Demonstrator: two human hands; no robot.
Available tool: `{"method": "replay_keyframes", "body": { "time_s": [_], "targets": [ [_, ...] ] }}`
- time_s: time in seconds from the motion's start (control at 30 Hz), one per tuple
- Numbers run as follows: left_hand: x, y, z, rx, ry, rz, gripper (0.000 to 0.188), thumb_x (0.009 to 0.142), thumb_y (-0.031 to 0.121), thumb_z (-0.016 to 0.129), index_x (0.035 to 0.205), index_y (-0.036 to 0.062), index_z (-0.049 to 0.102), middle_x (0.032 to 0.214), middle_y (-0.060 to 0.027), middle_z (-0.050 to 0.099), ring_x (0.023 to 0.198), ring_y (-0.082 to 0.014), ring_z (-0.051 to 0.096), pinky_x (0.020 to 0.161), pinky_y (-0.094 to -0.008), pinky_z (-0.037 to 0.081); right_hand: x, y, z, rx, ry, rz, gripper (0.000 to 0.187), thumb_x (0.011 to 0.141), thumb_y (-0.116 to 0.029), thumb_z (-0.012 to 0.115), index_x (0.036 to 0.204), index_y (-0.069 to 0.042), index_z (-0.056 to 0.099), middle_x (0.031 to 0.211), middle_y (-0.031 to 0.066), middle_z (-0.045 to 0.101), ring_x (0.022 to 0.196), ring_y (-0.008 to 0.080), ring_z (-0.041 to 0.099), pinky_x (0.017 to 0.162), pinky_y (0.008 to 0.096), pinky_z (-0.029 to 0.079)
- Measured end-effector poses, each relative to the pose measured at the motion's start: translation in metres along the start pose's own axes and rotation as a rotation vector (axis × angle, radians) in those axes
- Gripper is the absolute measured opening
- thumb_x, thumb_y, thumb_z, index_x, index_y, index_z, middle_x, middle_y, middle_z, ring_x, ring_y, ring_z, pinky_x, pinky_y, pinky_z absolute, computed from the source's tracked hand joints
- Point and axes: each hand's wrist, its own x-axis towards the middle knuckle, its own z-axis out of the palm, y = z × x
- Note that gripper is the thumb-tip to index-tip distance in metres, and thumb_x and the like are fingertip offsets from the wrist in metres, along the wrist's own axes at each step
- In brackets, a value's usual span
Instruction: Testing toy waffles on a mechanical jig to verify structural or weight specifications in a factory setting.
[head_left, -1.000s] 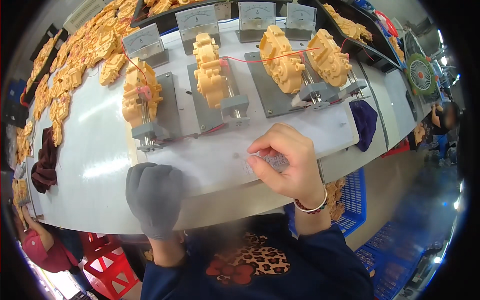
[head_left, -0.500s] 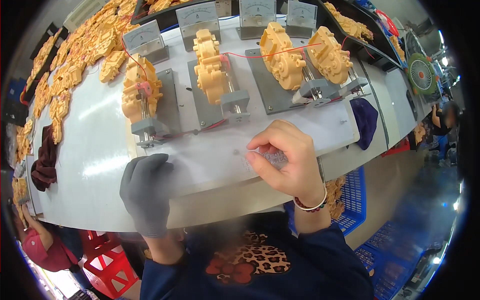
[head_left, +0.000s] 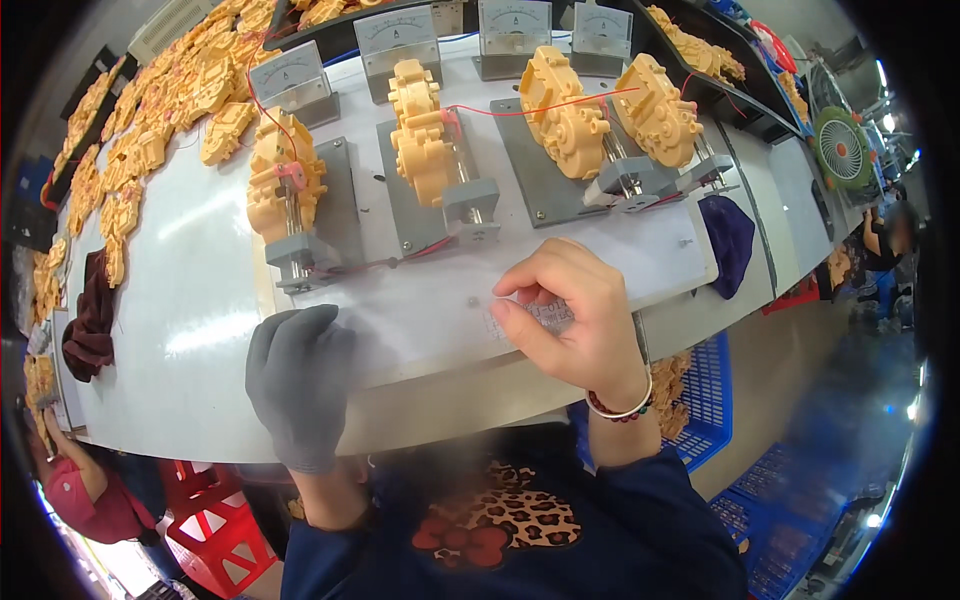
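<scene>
My left hand, in a grey glove, rests at the table's near edge with its fingers bent together; its palm side is hidden and a haze blurs it. My bare right hand hovers over the white sheet, fingers loosely curled, a gap between thumb and forefinger with nothing in it. Beyond the hands stand grey test fixtures with metal rods, carrying yellow plastic gearbox housings: one at left, one in the middle, and two at right. Neither hand touches them. A small screw-like piece lies left of my right hand.
Analogue meters line the back. Yellow housings pile up at far left. A brown cloth and a purple cloth lie on the table. Red wires cross the fixtures. A blue basket stands below right.
My left hand has shifted very slightly to the right. The right hand stays in place, and the fixtures with their housings look unchanged.
</scene>
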Motion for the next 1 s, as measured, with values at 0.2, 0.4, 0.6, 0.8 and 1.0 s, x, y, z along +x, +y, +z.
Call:
{"method": "replay_keyframes", "body": {
  "time_s": [0.2,0.4,0.6,0.8,1.0],
  "targets": [
    [-0.001,-0.001,0.001,0.005,0.011,0.019,0.018,0.08,-0.003,0.067,0.097,-0.0029,0.066,0.09,-0.0106,0.063,0.077,-0.0171,0.06,0.071,-0.0271,0.048,0.0,0.0,0.001,0.001,0.004,-0.001,0.01,0.074,-0.007,0.073,0.081,-0.003,0.066,0.07,0.0059,0.06,0.064,0.0164,0.057,0.057,0.0259,0.044],
    [0.0,-0.002,0.005,0.065,0.023,0.101,0.017,0.071,0.003,0.073,0.086,0.0038,0.066,0.085,-0.0092,0.061,0.079,-0.0234,0.059,0.071,-0.033,0.049,0.0,0.0,0.0,-0.015,-0.004,-0.004,0.013,0.073,-0.008,0.074,0.083,-0.004,0.067,0.071,0.0061,0.059,0.064,0.0173,0.056,0.057,0.0273,0.045],
    [0.0,-0.004,0.01,0.088,0.067,0.145,0.02,0.065,0.007,0.077,0.08,0.0096,0.065,0.083,-0.0073,0.061,0.079,-0.0273,0.059,0.071,-0.0376,0.049,0.0,0.005,0.006,-0.169,-0.051,-0.152,0.025,0.067,-0.01,0.077,0.091,-0.005,0.07,0.078,0.0066,0.058,0.07,0.023,0.056,0.063,0.0323,0.046],
    [-0.001,-0.002,0.01,0.109,0.082,0.131,0.02,0.065,0.006,0.076,0.082,0.0095,0.065,0.084,-0.0075,0.061,0.08,-0.028,0.059,0.072,-0.0386,0.049,-0.002,0.001,0.009,-0.25,-0.052,-0.231,0.024,0.066,-0.013,0.078,0.089,-0.008,0.071,0.079,0.0052,0.058,0.071,0.0233,0.055,0.064,0.0338,0.043],
    [0.0,-0.003,0.011,0.088,0.089,0.144,0.021,0.065,0.005,0.075,0.082,0.0096,0.065,0.084,-0.0074,0.061,0.08,-0.0281,0.059,0.072,-0.0387,0.049,0.003,0.003,0.01,-0.272,-0.065,-0.305,0.02,0.064,-0.011,0.075,0.083,-0.01,0.07,0.073,0.0011,0.057,0.065,0.0211,0.053,0.059,0.0331,0.037]
  ]
}}
